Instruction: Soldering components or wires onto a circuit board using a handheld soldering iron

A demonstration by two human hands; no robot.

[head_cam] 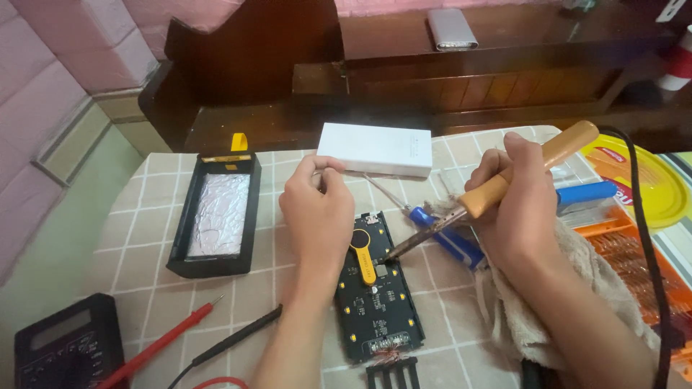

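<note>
- Your right hand [515,209] is closed in a full grip round the wooden handle of the soldering iron [497,189]; the iron slants down to the left, and its dark tip sits on or just at the circuit board [376,295], right beside the yellow strip's lower end.
- Your left hand [317,212] hovers over the board's top left corner. Thumb & forefinger are pinched together near the white box; can't tell if anything thin is held between them. Other fingers curl loosely.
- The board is black, long & narrow, lying flat on the checked tablecloth [144,209] between your forearms, w/ a yellow strip [366,261] & round black part near its top, plus a frayed bunch of copper wire at the bottom edge.
- White box [376,149] lies just beyond your left hand, at the table's far edge.
- Black tray [216,215] w/ a foil-wrapped pack inside sits left of the board, well apart from it.
- Blue-handled tool [450,238] lies under the iron's shaft, near your right hand.
- A beige cloth [533,310] is bunched under your right wrist.
- Multimeter [68,349] at bottom left; its red probe [162,344] & black probe [238,337] lie angled toward the board.
- Black cord [645,238] runs down the right side over orange & yellow items.
</note>
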